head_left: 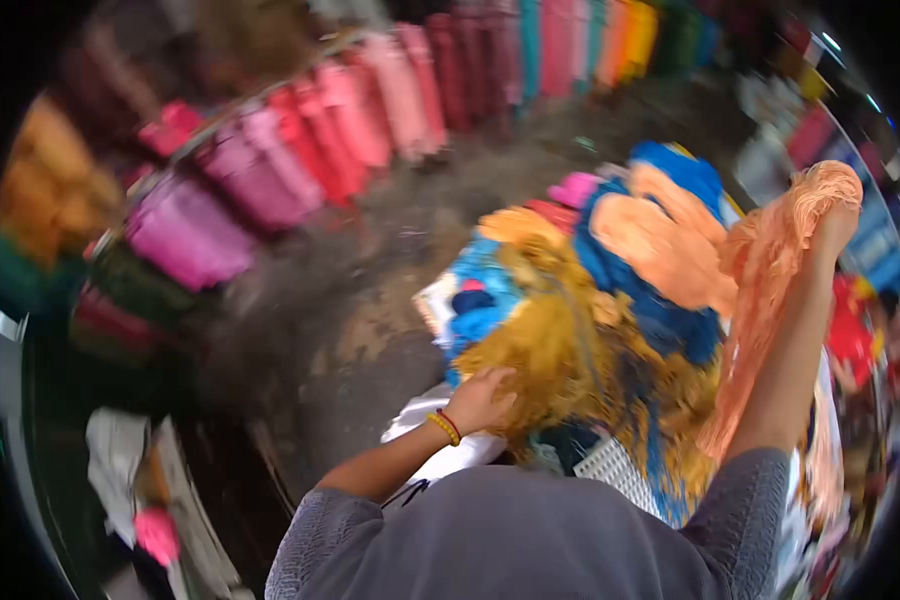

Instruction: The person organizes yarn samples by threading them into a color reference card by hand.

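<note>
My right hand (838,215) is raised at the right, its fingers wrapped round the top of a peach yarn skein (765,290). The strands hang down along my forearm. Lower and nearer my body, my left hand (482,402) is closed at the edge of a mustard-yellow yarn bundle (540,345); its fingertips are partly hidden in the strands. Beyond the mustard yarn lies a thick peach skein (660,240) on dark blue yarn (610,235). Bright blue yarn (485,325) shows at the left of the heap.
Rows of hanging yarn skeins, pink (345,115), magenta (190,235) and other colours, line the far side. A white perforated basket (620,470) shows under the heap. Dark, stained floor (370,270) lies between. A red bundle (850,325) is at the right.
</note>
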